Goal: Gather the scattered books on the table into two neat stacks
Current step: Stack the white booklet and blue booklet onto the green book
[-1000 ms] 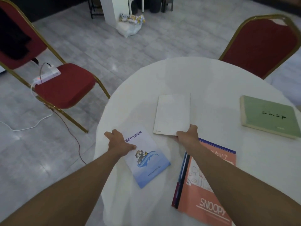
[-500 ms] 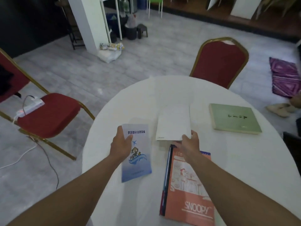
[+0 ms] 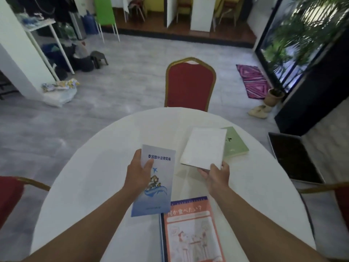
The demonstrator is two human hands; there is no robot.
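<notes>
My left hand (image 3: 138, 172) grips a blue and white booklet (image 3: 157, 186) by its left edge and holds it lifted over the round white table (image 3: 90, 186). A plain white book (image 3: 204, 148) is raised off the table in my right hand (image 3: 217, 174), gripped at its near corner; its far end covers part of a green book (image 3: 235, 146) lying flat further back. An orange Snoopy notebook (image 3: 190, 229) lies on the table near me, between my forearms, on top of a darker book.
A red chair with a gold frame (image 3: 189, 86) stands at the table's far side. More red chairs sit at the left (image 3: 9, 197) and right edges. A dark open case (image 3: 292, 157) lies on the floor to the right.
Both hands have lifted their books off the table. The white book has swung right over the green book's edge, and the head camera has tilted up to show more of the room.
</notes>
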